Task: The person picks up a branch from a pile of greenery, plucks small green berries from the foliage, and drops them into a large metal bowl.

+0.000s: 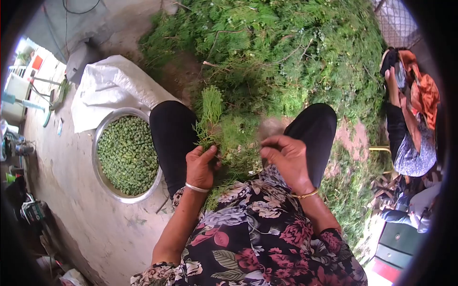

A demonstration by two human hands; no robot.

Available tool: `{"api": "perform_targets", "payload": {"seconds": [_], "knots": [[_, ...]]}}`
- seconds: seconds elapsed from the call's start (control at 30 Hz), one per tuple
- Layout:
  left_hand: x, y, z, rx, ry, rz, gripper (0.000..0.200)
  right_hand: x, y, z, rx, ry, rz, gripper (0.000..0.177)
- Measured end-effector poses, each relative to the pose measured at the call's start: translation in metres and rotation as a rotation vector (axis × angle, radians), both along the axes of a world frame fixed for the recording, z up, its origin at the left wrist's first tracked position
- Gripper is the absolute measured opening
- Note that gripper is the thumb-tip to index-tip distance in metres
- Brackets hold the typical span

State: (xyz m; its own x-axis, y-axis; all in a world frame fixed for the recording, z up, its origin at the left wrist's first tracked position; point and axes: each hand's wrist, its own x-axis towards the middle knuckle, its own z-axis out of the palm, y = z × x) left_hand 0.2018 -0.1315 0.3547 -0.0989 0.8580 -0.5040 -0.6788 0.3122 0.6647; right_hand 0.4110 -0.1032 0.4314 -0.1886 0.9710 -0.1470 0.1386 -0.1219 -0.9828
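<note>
I sit with black-trousered knees apart over a heap of green leafy branches (281, 52). My left hand (200, 167) grips a feathery green sprig (211, 112) by its stem, holding it upright between my knees. My right hand (285, 159) is curled beside it, fingertips pinching at the foliage on my lap; whether it holds anything small is hidden. A silver bangle is on the left wrist, a gold one on the right. A round metal basin (102, 178) full of small green berries (128, 155) stands by my left knee.
A white sack (112, 86) lies behind the basin on the concrete floor. Another person (410, 128) in patterned clothes sits at the right edge. Tools and clutter line the left side. A green box (398, 240) sits at lower right.
</note>
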Motion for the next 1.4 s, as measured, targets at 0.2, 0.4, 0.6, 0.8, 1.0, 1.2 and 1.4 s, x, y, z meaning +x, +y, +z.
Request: {"api": "perform_targets", "payload": {"seconds": [0.2, 0.4, 0.6, 0.8, 1.0, 1.2, 1.4], "knots": [[0.002, 0.002, -0.003, 0.005, 0.061, -0.024, 0.009, -0.032, -0.003, -0.027, 0.192, -0.222, -0.015, 0.029], [0.001, 0.000, 0.008, -0.016, 0.071, -0.077, 0.012, -0.033, 0.011, -0.040, -0.062, 0.110, 0.134, 0.030], [-0.003, -0.002, 0.004, 0.109, 0.112, -0.244, 0.018, -0.024, 0.018, -0.052, 0.138, -0.132, 0.154, 0.022], [-0.003, -0.004, 0.002, 0.080, 0.056, -0.130, 0.023, -0.015, 0.033, -0.032, 0.438, -0.434, -0.138, 0.014], [0.001, 0.000, 0.010, 0.018, 0.038, -0.095, 0.021, -0.009, 0.020, -0.008, -0.214, 0.337, -0.035, 0.012], [0.001, -0.001, 0.007, 0.022, 0.082, -0.106, 0.020, -0.042, 0.009, -0.030, 0.168, -0.345, 0.096, 0.024], [0.000, -0.002, 0.010, 0.021, 0.064, -0.085, 0.020, -0.038, 0.014, -0.035, 0.151, -0.157, 0.115, 0.016]]}}
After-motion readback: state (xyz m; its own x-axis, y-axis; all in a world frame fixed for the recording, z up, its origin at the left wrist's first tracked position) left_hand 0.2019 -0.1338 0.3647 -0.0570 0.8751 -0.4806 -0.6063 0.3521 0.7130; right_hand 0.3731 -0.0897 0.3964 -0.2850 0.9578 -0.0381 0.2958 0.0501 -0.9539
